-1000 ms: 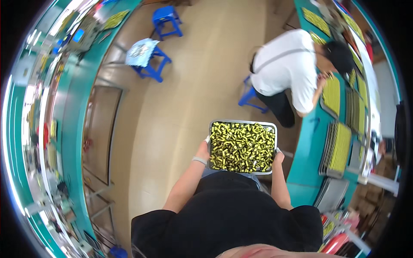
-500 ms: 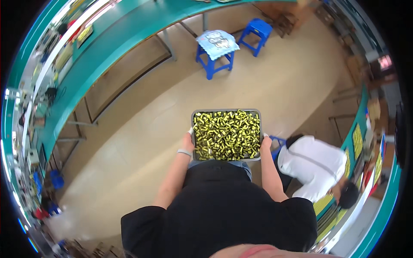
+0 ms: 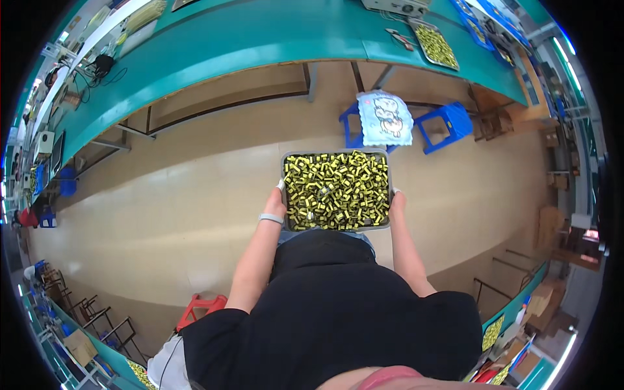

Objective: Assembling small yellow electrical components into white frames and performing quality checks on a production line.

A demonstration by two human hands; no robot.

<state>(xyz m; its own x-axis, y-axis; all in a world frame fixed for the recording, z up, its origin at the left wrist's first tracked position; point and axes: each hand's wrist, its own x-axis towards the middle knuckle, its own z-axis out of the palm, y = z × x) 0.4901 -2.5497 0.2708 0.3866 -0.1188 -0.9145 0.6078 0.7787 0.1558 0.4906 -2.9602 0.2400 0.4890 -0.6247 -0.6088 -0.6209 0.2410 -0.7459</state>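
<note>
A shallow metal tray (image 3: 335,152) is held level in front of my body. Small yellow-and-black parts (image 3: 338,188), wrapped like little coils or cores, fill it in a loose heap. My left hand (image 3: 277,203) grips the tray's left side, with white on the thumb and a light band around the wrist. On the opposite side, my right hand (image 3: 398,203) is closed on the tray's edge, also with white at a fingertip. Most fingers of both hands are hidden under or behind the rim.
Ahead runs a long green-topped workbench (image 3: 260,49), carrying another tray of yellow parts (image 3: 437,49) and pliers (image 3: 398,38). By its edge are a stool with a light blue cushion (image 3: 388,120) and a blue stool (image 3: 447,127). A red stool (image 3: 201,304) stands behind me at left.
My body has turned right and the bench ahead is closer. The cushioned stool now sits just beyond the tray. The person in white has left the right side of the view. Both hands keep their hold.
</note>
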